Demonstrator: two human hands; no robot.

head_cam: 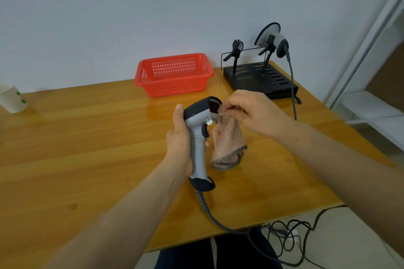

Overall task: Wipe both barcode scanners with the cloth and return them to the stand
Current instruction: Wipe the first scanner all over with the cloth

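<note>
- The left hand (180, 135) is gripping the handle of a grey, dark-capped scanner (200, 135), holding it upright over the middle of the wooden table (87, 137), well in from the near edge.
- The right hand (258, 113) is pinching a pinkish, waffle-textured cloth (228, 144) against the scanner's window.
- The cloth's dark netted hem is hanging down, seemingly just brushing the tabletop.
- The second scanner (280, 40) is sitting in the right cradle of the black slotted stand (258, 77) at the far right corner.
- Glossy open wood is stretching leftward between a perforated red basket (173, 74) and a paper cup (12, 99).
</note>
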